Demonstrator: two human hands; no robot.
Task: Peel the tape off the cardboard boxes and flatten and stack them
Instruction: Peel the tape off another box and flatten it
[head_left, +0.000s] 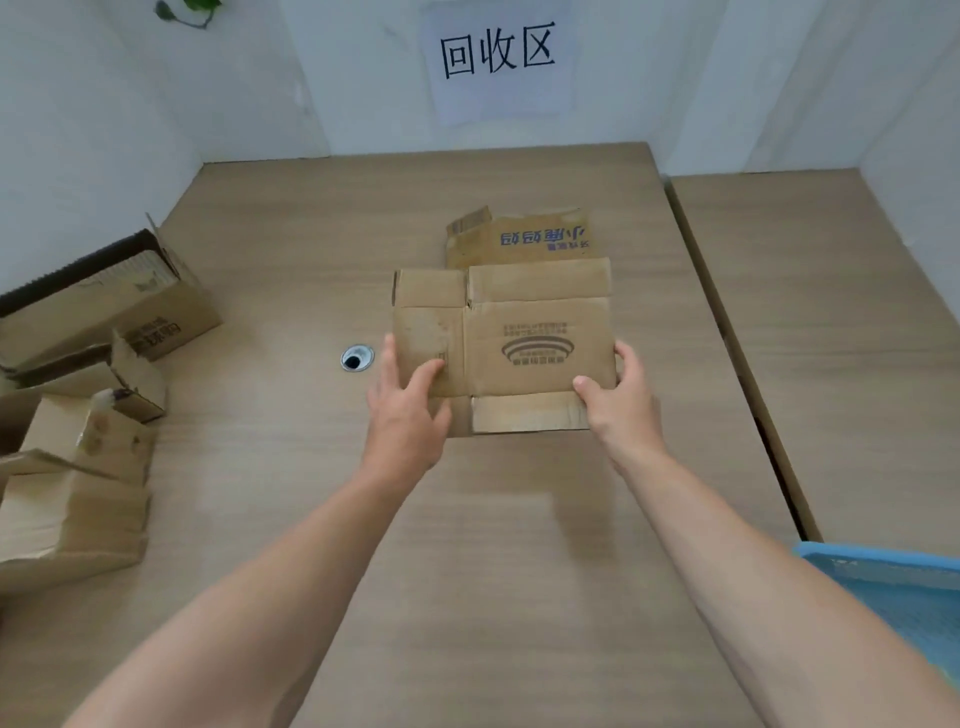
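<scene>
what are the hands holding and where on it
The flattened box, by its two side edges: left hand on the left edge, right hand on the right edge, thumbs on top.

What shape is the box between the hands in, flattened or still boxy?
Flattened: the box shows as one thin sheet, its flaps spread out flat.

Lower flattened box (524, 241): near part hidden beneath upper flattened box (519, 332), whose small print is too fine to read. Blue basket (883, 577), open boxes (78, 322) at left, plant (187, 8): each cut off by a frame edge.
</scene>
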